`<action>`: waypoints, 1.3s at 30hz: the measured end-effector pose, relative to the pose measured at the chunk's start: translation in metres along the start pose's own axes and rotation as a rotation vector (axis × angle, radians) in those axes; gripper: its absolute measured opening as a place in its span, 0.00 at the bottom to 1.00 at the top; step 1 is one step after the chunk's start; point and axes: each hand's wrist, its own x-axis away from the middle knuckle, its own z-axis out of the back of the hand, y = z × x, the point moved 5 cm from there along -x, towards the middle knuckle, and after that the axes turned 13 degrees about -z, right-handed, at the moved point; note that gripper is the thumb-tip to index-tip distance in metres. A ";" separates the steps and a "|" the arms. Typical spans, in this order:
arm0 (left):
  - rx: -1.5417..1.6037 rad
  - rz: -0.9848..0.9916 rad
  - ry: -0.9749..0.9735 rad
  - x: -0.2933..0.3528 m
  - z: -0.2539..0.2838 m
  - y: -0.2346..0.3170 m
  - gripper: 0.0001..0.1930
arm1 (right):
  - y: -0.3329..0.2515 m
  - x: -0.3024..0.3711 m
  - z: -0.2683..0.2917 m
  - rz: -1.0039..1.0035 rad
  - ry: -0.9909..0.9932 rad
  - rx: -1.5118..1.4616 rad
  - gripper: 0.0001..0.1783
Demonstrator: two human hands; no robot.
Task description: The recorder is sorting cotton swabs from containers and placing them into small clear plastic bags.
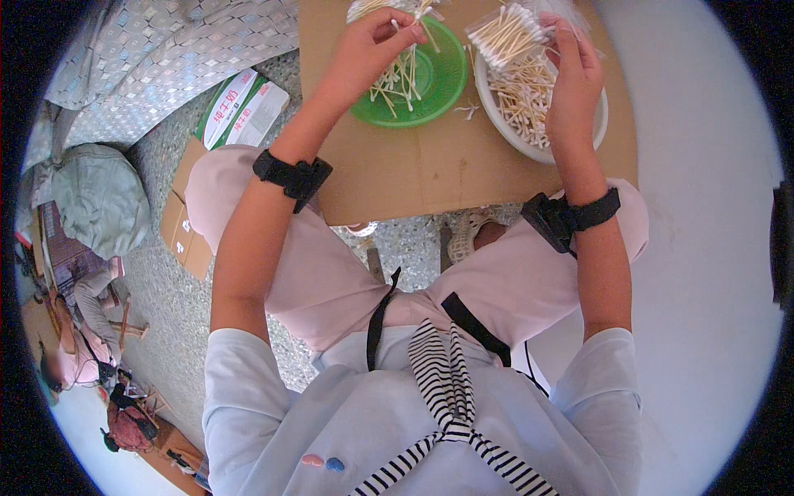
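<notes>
Above the green plastic basket (451,78), my left hand (364,54) is closed, its thumb and fingers pinching a few cotton swabs (424,15). More loose swabs lie in that basket below it. My right hand (576,83) is closed around a clear plastic bag (571,15) at the far right. A bundle of cotton swabs (506,35) fans out from this bag, to the left of the fingers. Under the right hand stands a white bowl (602,124) heaped with loose cotton swabs (523,97).
A cardboard sheet (413,169) covers the work surface. Another pile of swabs (376,7) lies at its far edge. On the floor to the left are a green and white box (240,107) and a grey-green bag (101,198). A person (78,360) sits at the far left.
</notes>
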 end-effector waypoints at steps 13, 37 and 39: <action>-0.074 -0.030 0.021 0.000 0.020 0.013 0.16 | -0.003 0.002 -0.001 0.005 0.006 0.007 0.16; -0.829 -0.484 -0.353 0.018 -0.026 0.027 0.25 | -0.021 0.025 -0.024 -0.011 -0.159 0.080 0.15; -0.904 -0.483 -0.325 0.019 -0.027 0.021 0.25 | -0.022 0.026 -0.023 -0.022 -0.131 0.069 0.15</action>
